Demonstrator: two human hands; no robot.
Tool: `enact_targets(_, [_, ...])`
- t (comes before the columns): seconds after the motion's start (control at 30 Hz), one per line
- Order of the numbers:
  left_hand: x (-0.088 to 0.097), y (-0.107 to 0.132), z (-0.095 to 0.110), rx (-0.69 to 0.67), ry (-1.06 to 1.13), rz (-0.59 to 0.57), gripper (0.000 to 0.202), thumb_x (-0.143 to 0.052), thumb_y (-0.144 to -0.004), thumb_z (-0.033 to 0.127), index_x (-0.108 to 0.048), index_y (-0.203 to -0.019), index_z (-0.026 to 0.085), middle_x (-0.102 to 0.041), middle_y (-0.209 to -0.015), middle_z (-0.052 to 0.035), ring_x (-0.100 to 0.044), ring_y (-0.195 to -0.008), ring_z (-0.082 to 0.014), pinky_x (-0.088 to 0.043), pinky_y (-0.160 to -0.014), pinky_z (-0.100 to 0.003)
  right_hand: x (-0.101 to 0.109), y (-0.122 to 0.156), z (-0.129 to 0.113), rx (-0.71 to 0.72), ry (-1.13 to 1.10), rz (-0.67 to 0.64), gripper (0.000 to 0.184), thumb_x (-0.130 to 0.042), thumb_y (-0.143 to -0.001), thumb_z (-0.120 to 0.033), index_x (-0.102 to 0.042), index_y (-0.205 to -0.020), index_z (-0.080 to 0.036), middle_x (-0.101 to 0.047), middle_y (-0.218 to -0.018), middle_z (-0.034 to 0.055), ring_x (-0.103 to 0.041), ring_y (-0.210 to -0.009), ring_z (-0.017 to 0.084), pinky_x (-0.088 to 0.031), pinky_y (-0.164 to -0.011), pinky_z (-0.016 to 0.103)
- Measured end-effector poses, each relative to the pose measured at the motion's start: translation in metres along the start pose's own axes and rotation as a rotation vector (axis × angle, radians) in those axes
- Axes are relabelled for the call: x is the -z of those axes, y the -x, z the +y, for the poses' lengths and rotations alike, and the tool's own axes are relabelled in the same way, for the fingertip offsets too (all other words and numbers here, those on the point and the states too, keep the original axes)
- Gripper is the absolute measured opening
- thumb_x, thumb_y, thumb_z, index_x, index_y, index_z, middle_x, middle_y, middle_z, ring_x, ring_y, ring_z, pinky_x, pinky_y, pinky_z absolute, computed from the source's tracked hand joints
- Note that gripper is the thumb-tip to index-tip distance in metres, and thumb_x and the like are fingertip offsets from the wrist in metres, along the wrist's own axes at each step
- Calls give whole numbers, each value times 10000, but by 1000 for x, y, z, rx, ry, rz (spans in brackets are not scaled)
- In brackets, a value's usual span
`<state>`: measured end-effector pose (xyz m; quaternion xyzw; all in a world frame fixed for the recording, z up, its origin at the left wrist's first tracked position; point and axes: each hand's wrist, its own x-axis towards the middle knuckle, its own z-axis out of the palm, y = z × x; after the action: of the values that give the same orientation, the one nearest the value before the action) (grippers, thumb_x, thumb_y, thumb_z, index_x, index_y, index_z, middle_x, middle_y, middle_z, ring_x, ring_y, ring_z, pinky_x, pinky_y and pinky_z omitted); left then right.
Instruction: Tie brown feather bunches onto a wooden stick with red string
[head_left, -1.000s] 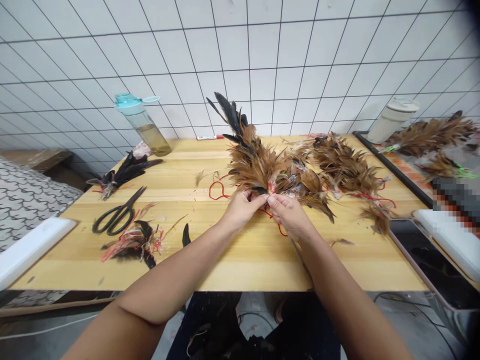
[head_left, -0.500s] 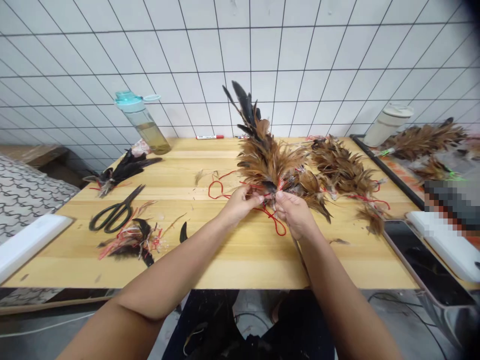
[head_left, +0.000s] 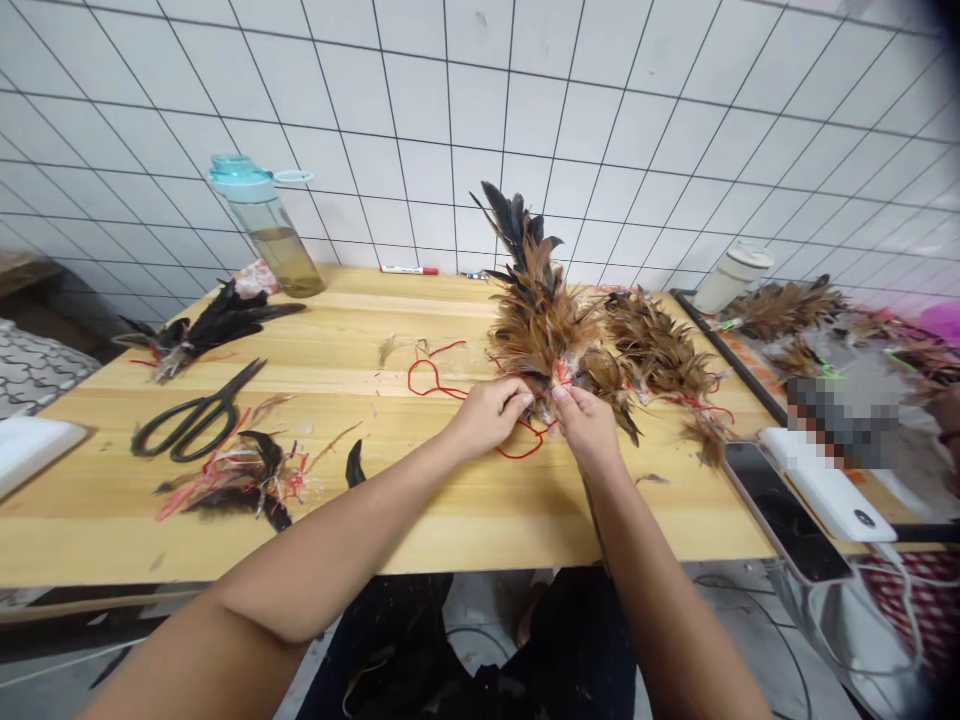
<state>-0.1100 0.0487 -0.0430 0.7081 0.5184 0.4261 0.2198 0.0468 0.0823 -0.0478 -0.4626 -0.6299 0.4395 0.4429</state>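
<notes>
A tall bundle of brown and black feathers leans upright at the middle of the table, red cord wound about its lower end. My right hand pinches that bound end between thumb and fingers. Just to the left, my left hand is closed with the fingertips together on the red cord, which trails over the wood on the left and loops below the hands. The exact grip of the left fingertips is partly hidden. Another brown feather bundle lies close by on the right.
Black scissors, feather and thread scraps and black feathers lie left. A bottle and a red marker stand or lie behind. Right are a phone, a white power bank and a tumbler.
The camera view has turned slightly right, so the table things appear shifted left. My left fingers have curled in more; my right hand keeps pinching the bundle's base.
</notes>
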Motion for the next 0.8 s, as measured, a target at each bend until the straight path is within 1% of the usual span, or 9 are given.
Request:
enact_targets(0.1, [3,4,6,-247,-177,45,231,-420,-922,225,-608,-818,140,-617,-745,-42,-540,-706,-137,-421,-693,-257,4,2,-5,55,260,114,396,-479,-836,-510,-603,-683,-166,-535,-559,-6,-451,-554,125,-339,-552,242])
enact_targets(0.17, [4,5,8,-383,-291,76,254,-394,-937,227,-617,-854,139,-622,-787,-65,-544,-744,-152,-426,-718,-270,4,6,-11,75,497,123,350,-453,-877,-438,-628,-730,-173,-595,-614,17,-486,-590,140,-330,-575,245])
enact_targets(0.23, [8,5,8,-454,-391,111,265,-385,-943,231,-622,-864,145,-623,-791,-72,-538,-749,-162,-423,-721,-281,2,12,-17,86,776,88,311,-438,-908,-383,-645,-787,-185,-642,-676,41,-507,-603,147,-285,-562,248])
enact_targets(0.3, [12,5,8,-487,-460,148,266,-390,-945,240,-626,-862,151,-624,-786,-72,-532,-751,-169,-417,-721,-289,-1,19,-22,121,1040,40,285,-437,-924,-367,-653,-852,-196,-671,-733,57,-520,-594,145,-231,-544,260])
enact_targets(0.4, [20,3,10,-543,-520,137,280,-386,-949,238,-625,-828,158,-612,-769,-63,-507,-728,-163,-405,-706,-288,-4,29,-28,285,1326,23,284,-417,-940,-337,-652,-900,-181,-673,-750,73,-529,-571,143,-185,-543,294])
enact_targets(0.5, [26,3,13,-591,-570,109,303,-372,-951,220,-615,-778,164,-597,-752,-52,-487,-720,-158,-388,-673,-282,-3,36,-35,490,1454,-1,290,-387,-939,-221,-647,-833,-152,-647,-695,75,-521,-562,144,-176,-565,325])
enact_targets(0.57, [30,3,15,-592,-600,113,306,-375,-951,222,-622,-778,169,-599,-756,-51,-494,-745,-162,-380,-657,-281,0,39,-40,586,1489,-46,289,-383,-928,-172,-645,-808,-150,-634,-670,64,-505,-554,143,-169,-574,336])
enact_targets(0.63, [35,2,17,-581,-599,93,294,-391,-949,237,-639,-805,173,-613,-774,-51,-511,-766,-162,-385,-658,-275,5,43,-43,657,1512,-65,277,-390,-924,-159,-652,-832,-153,-631,-667,54,-487,-546,141,-163,-578,341])
enact_targets(0.8, [40,-2,21,-497,-406,-27,221,-501,-913,283,-665,-832,160,-652,-818,-50,-570,-799,-150,-429,-736,-257,15,56,-44,797,1561,-49,242,-424,-914,-139,-665,-906,-157,-604,-644,37,-467,-548,138,-174,-590,343])
